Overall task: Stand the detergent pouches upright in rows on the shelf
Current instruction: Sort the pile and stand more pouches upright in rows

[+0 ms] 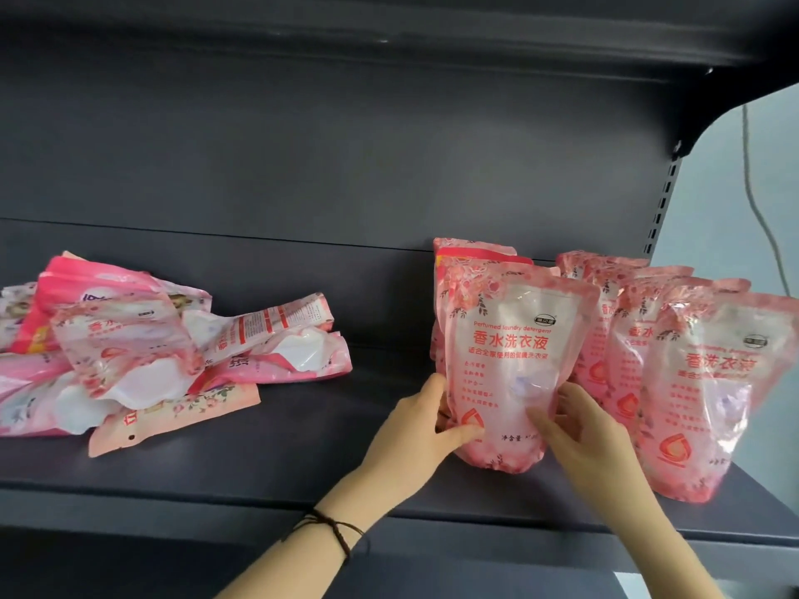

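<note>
A pink detergent pouch (510,348) stands upright at the middle right of the dark shelf (268,460), at the front of a short row. My left hand (421,430) grips its lower left edge, thumb across the front. My right hand (579,430) holds its lower right side, thumb on the front. Behind it stand more upright pouches (467,252). To the right, another row of upright pouches (709,382) runs from front to back. A heap of pouches (142,348) lies flat on the shelf's left side.
The shelf's dark back panel (302,166) rises behind everything, and an upper shelf (389,32) hangs overhead. A slotted upright post (663,201) marks the right end, with a pale wall and a cable (761,209) beyond. Bare shelf surface lies between the heap and the standing rows.
</note>
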The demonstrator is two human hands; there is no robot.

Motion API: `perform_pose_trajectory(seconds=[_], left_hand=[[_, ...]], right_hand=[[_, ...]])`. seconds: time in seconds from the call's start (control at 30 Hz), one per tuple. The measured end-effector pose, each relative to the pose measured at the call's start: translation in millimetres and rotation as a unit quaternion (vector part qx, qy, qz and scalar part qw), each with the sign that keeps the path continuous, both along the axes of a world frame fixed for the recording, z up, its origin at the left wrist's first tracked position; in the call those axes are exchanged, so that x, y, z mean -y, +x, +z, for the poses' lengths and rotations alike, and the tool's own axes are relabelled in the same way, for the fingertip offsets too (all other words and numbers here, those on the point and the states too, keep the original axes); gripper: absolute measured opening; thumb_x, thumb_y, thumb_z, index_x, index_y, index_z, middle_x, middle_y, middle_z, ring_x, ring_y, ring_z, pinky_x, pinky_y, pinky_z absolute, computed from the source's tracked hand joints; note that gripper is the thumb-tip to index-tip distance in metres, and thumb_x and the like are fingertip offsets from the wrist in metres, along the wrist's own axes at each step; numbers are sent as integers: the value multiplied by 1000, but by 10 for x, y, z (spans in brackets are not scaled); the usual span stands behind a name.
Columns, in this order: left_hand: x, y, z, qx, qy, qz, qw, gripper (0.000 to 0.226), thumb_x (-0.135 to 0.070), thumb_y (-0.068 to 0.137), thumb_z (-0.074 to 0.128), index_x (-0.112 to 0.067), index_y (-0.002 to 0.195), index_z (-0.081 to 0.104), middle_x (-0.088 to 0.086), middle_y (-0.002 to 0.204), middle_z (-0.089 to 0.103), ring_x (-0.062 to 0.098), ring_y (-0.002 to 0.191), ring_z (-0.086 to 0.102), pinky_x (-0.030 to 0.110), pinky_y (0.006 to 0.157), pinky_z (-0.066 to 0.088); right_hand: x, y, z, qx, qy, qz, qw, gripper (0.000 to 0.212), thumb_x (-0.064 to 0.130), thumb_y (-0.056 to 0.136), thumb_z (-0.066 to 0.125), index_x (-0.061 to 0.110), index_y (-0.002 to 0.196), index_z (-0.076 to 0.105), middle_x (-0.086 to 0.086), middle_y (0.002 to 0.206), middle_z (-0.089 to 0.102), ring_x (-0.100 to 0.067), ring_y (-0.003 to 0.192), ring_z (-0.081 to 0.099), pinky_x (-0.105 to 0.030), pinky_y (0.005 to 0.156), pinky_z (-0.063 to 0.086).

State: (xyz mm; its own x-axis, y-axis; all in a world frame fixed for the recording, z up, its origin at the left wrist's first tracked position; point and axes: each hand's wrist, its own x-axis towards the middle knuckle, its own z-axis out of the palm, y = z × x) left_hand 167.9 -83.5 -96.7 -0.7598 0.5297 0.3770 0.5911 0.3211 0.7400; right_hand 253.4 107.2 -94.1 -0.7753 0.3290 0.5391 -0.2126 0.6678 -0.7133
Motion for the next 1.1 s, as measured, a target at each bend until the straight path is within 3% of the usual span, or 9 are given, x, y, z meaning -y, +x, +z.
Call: perform_pose_trajectory(seconds=[0.1, 0.2, 0.33, 0.47, 0.57, 0.7, 0.87, 0.93, 1.1], left_hand=[[125, -119, 138, -75, -94, -2, 993, 37, -52, 86, 60, -25, 111, 53, -12, 105, 66, 3, 92, 63, 30, 80, 56], [173, -181, 220, -148, -168, -6, 975, 30, -46, 94, 50, -22, 110, 54, -7, 103, 67, 10, 87, 64, 37, 76, 56], [292, -244, 332, -240, -239, -20, 941, 31, -43, 98, 43, -19, 107, 62, -3, 92, 69, 15, 76, 62, 36, 65, 52], [761, -395, 549, -345, -292, 6, 892, 32, -45, 97, 41, -21, 87, 59, -4, 80, 65, 17, 71, 59, 29, 56, 32], [1337, -567, 697, -399, -329, 46, 855, 29, -46, 95, 41, -27, 75, 48, -11, 78, 56, 14, 71, 52, 28, 53, 24], [2112, -884, 949, -384, -395, 107, 828, 31, -46, 91, 37, -23, 78, 52, -7, 71, 52, 17, 69, 51, 28, 53, 28], [2807, -1430, 1278, -327, -466, 88, 818, 23, -44, 90, 43, -29, 92, 61, -11, 87, 61, 13, 87, 55, 28, 62, 38], [2953, -1669, 1329, -295, -475, 84, 825, 19, -39, 90, 46, -30, 93, 62, -12, 88, 61, 14, 91, 55, 29, 67, 43], [3068, -2169, 1278, -266, -512, 90, 812, 22, -25, 91, 45, -28, 99, 64, -8, 101, 65, 18, 95, 58, 33, 75, 50]], right_hand=[[-22, 104, 218, 122, 170, -77, 975, 20, 39, 89, 60, 28, 77, 48, 10, 60, 62, -1, 52, 56, -18, 50, 43], [20, 150, 446, 261, 329, -147, 896, 38, 57, 91, 44, 24, 79, 58, 9, 68, 62, -12, 62, 61, -30, 61, 51], [311, 70, 802, 340, 456, -70, 819, 36, 53, 95, 39, 27, 91, 64, 10, 83, 64, -9, 76, 64, -29, 74, 56], [749, -144, 1034, 319, 509, 35, 799, 35, 58, 91, 42, 31, 99, 62, 15, 98, 63, -4, 83, 57, -20, 80, 49], [1116, -348, 1125, 268, 521, 66, 808, 32, 57, 89, 46, 30, 94, 63, 18, 85, 59, -3, 77, 58, -24, 76, 51], [1602, -800, 1272, 241, 555, 92, 791, 28, 50, 90, 52, 27, 95, 65, 17, 72, 49, -8, 73, 55, -26, 68, 49], [2248, -1435, 1419, 250, 599, 117, 752, 22, 46, 90, 53, 25, 90, 60, 10, 90, 58, -15, 80, 55, -30, 70, 46], [2499, -1632, 1440, 239, 615, 119, 742, 28, 47, 91, 50, 23, 98, 62, 5, 99, 63, -18, 85, 58, -31, 72, 48], [2956, -1996, 1420, 208, 657, 124, 714, 25, 35, 93, 48, 19, 104, 64, -1, 98, 67, -21, 85, 63, -38, 77, 55]])
